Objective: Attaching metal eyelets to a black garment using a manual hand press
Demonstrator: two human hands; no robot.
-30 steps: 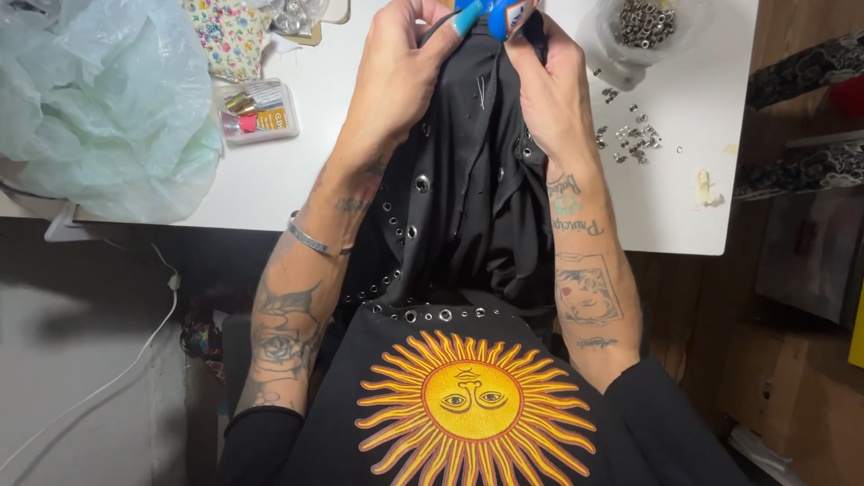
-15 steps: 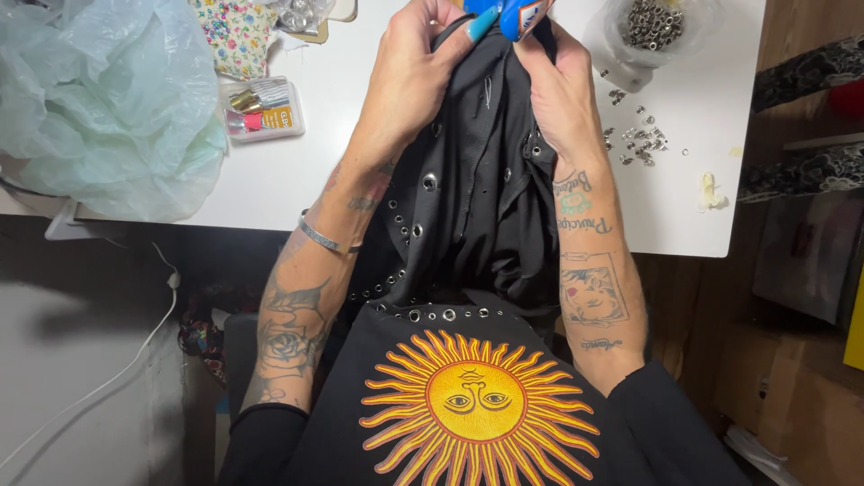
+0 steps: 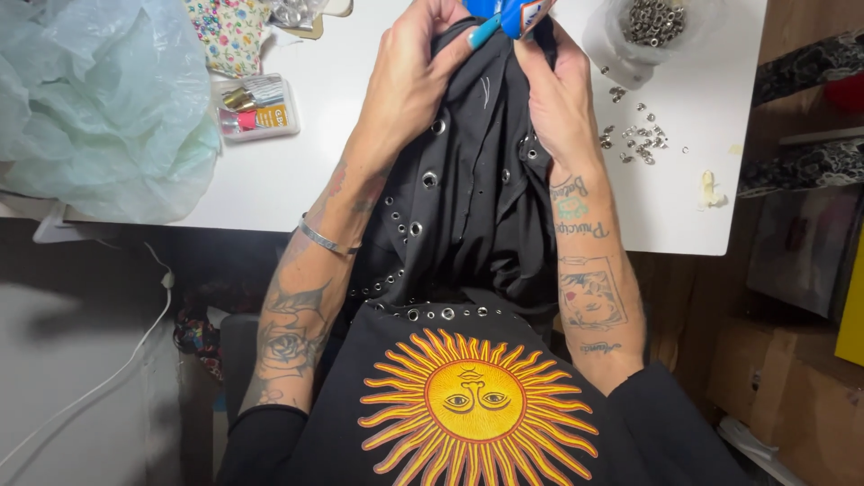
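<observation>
A black fabric piece (image 3: 477,189) studded with metal eyelets hangs from the white table (image 3: 306,171) toward my lap. My left hand (image 3: 416,67) pinches its upper edge at the top of the view. My right hand (image 3: 560,94) grips the same edge and holds a blue-handled tool (image 3: 513,13), mostly cut off by the frame's top. Both hands are close together over the fabric. I wear a black top with an orange sun print (image 3: 475,400).
Loose metal eyelets (image 3: 637,139) lie right of my hands, with a clear bag of eyelets (image 3: 655,22) behind. A pale green plastic bag (image 3: 90,108) fills the left. A small clear box (image 3: 256,108) and floral cloth (image 3: 232,31) sit nearby. A white cable (image 3: 135,351) hangs below.
The view has shifted slightly, so the hands and blue tool sit higher and nearer the top edge. Both hands keep their hold on the fabric.
</observation>
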